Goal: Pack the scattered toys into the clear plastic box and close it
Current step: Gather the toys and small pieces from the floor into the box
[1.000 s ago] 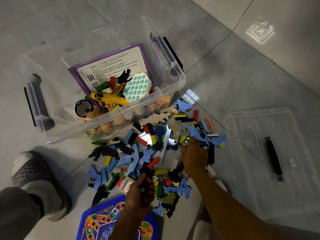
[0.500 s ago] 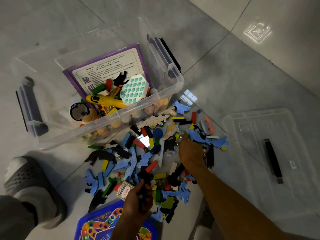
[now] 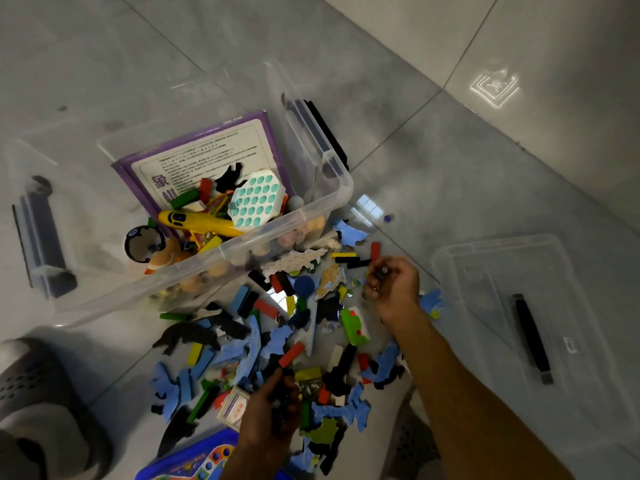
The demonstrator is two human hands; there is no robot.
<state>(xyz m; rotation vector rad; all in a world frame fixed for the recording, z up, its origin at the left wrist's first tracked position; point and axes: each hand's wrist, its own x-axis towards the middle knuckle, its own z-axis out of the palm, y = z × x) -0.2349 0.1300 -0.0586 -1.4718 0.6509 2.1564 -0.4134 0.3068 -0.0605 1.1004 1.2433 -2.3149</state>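
Clear plastic box [image 3: 313, 216] on grey tiled floor [image 3: 433, 174], part-filled, lid off. Right hand [image 3: 394, 285] curled round small toy pieces beside box's near wall. Left hand [image 3: 273, 407] grips dark pieces over scattered toy pile [image 3: 277, 341].

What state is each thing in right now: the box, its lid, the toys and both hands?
Clear plastic box: open, partly filled with toys.
Lid: off, lying flat on the floor to the right.
Yellow toy plane: lying inside the box.
Foam and block pieces: scattered on the floor.
Right hand: curled round small pieces.
Left hand: gripping dark pieces.
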